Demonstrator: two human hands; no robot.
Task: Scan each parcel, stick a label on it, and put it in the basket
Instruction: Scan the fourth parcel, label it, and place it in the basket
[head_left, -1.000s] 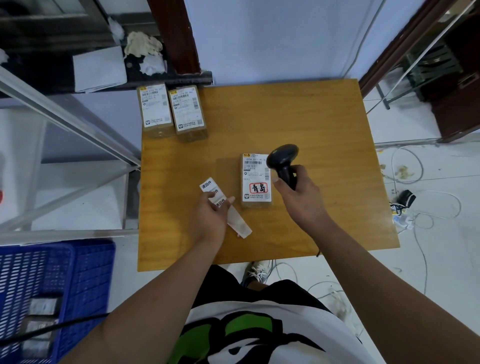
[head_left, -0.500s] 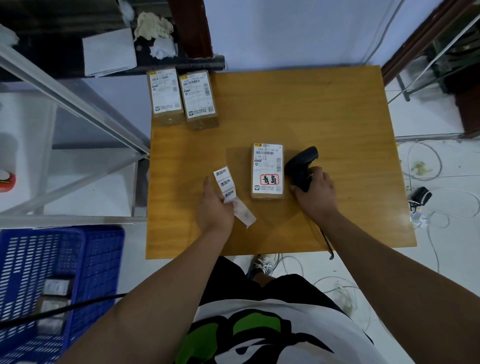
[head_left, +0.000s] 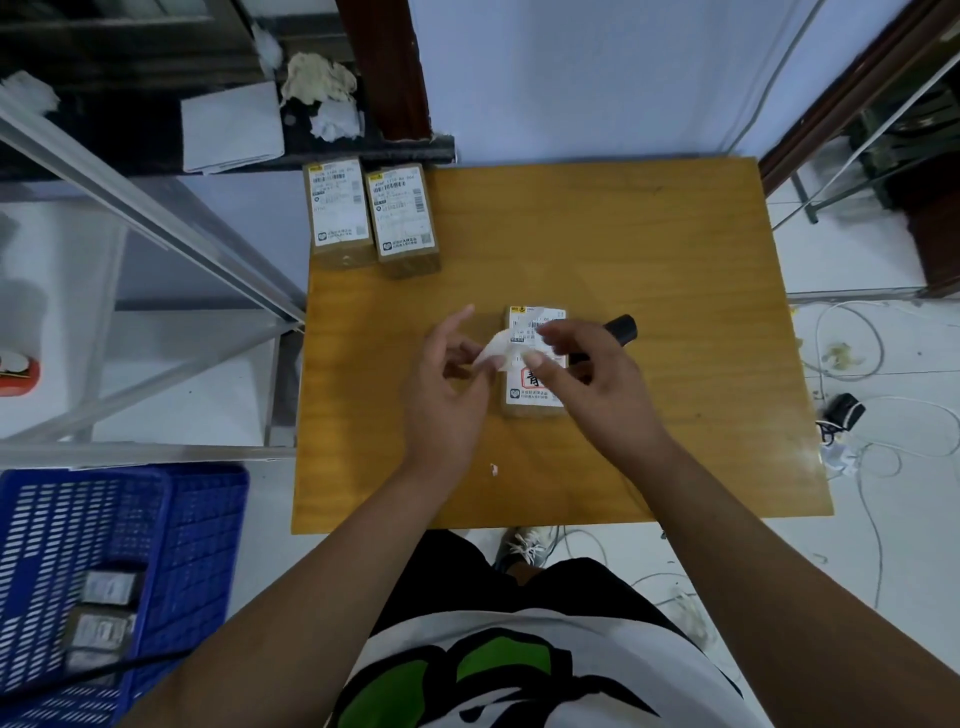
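Pinches label strip (head_left: 498, 347) in left hand (head_left: 447, 387) and right hand (head_left: 595, 382) above the parcel (head_left: 535, 404) at the centre of the table (head_left: 685, 426), apparently peeling a sticker; leaves scanner (head_left: 623, 328) just beside it, freeing both hands.

wooden table (head_left: 675, 260) with parcels (head_left: 340, 208), scanner (head_left: 621, 328)

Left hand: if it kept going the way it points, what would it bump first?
Probably the middle parcel. The left hand points forward-right, pinching the label strip beside that parcel's left edge, though its height is unclear.
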